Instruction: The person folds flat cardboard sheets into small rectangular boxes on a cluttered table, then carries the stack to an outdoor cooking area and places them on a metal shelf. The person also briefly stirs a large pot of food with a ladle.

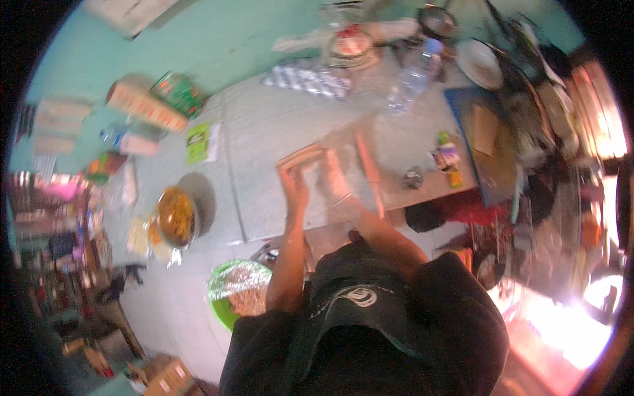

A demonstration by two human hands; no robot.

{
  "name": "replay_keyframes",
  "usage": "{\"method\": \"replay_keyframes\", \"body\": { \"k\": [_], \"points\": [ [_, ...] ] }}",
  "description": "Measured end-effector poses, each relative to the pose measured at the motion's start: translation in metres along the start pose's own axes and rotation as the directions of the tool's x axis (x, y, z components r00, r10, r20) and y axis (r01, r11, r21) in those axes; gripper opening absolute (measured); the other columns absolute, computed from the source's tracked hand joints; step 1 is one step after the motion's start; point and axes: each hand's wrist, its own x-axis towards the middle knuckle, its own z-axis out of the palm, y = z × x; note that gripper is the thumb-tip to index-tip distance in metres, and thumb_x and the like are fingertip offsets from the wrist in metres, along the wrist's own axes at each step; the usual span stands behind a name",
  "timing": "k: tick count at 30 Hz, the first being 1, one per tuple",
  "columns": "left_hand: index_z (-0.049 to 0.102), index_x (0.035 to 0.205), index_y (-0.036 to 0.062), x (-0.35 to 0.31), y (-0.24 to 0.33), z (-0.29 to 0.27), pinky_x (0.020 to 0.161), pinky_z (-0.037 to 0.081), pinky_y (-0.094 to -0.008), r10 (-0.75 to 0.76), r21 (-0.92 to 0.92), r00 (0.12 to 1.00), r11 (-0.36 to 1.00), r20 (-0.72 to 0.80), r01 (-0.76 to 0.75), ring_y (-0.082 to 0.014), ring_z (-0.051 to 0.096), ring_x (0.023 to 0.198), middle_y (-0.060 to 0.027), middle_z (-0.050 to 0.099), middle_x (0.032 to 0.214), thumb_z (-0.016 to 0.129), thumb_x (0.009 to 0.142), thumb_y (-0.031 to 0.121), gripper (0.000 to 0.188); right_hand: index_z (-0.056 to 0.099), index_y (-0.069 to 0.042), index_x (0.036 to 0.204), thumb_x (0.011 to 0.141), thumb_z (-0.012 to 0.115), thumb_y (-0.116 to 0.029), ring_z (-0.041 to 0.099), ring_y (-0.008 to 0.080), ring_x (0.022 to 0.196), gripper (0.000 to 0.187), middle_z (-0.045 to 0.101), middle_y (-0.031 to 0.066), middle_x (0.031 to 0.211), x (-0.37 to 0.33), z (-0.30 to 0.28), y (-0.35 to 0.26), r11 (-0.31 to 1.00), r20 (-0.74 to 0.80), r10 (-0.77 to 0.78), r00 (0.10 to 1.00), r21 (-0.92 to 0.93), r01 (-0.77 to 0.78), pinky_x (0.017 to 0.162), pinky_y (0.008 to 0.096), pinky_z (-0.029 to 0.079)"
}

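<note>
In front of me on the pale table lies a flat, thin, see-through-looking piece with a tan far edge (300,156) and a reddish strip (368,165) on its right side; motion blur hides its exact kind. My left hand (296,190) is at its left corner, with the fingers closed on the edge. My right hand (335,177) lies over its middle, fingers stretched away from me and smeared. To the left stands a metal bowl (191,228) of yellow food. Below the table edge, a green basin (214,290) partly covered with clear plastic film (241,276) shows beside my left forearm.
A green packet (198,143) and a long carton (142,105) lie far left. Toward the back are a checked cloth (307,78) and a clear bottle (416,76). On the right are a small glass (413,178), a purple-and-white bottle (447,155) and a blue-edged board (465,122).
</note>
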Motion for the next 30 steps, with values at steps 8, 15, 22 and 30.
{"method": "replay_keyframes", "body": {
  "k": [8,15,22,30],
  "points": [
    [0.035,0.135,-0.0033,-0.042,-0.061,-0.023,0.100,0.040,-0.0397,-0.102,-0.103,0.982,0.987,0.161,0.120,-0.0275,0.053,0.116,-0.0198,0.052,0.127,0.050,0.101,0.019,0.043,0.041,-0.002,0.135,0.082,0.058,-0.019,0.042,0.0360,0.123,0.059,0.048,0.0171,0.128,-0.024,-0.079,-0.045,0.797,0.300,0.244,0.922,-0.604,-0.014,0.099,0.0471,0.038],
    [0.035,0.133,-0.0046,-0.055,-0.055,-0.057,0.094,0.045,-0.0364,-0.219,-0.167,0.968,0.957,0.119,0.237,-0.0233,0.054,0.108,-0.0174,0.054,0.117,0.051,0.099,0.017,0.043,0.035,-0.001,0.140,0.080,0.061,-0.018,0.055,0.0354,0.110,0.067,0.050,0.0178,0.115,-0.072,-0.139,-0.026,0.453,0.148,0.738,0.658,-0.832,-0.320,0.084,0.0448,0.049],
    [0.043,0.122,-0.0054,-0.105,-0.033,-0.106,0.091,0.044,-0.0392,-0.290,0.008,0.955,0.957,-0.058,0.291,-0.0260,0.053,0.102,-0.0166,0.054,0.112,0.056,0.097,0.031,0.045,0.037,-0.009,0.138,0.085,0.054,-0.010,0.064,0.0349,0.094,0.055,0.050,0.0204,0.108,-0.073,-0.129,-0.043,0.694,0.287,0.473,0.833,-0.704,-0.152,0.070,0.0439,0.058],
    [0.035,0.140,-0.0080,-0.163,-0.031,-0.114,0.100,0.041,-0.0423,-0.292,0.079,0.955,0.955,0.060,0.287,-0.0341,0.050,0.120,-0.0247,0.048,0.133,0.055,0.097,0.031,0.061,0.037,-0.010,0.139,0.088,0.051,-0.008,0.065,0.0384,0.097,0.052,0.048,0.0246,0.114,-0.083,-0.139,-0.070,0.734,0.497,0.573,0.652,-0.666,-0.137,0.072,0.0460,0.058]
  ]
}}
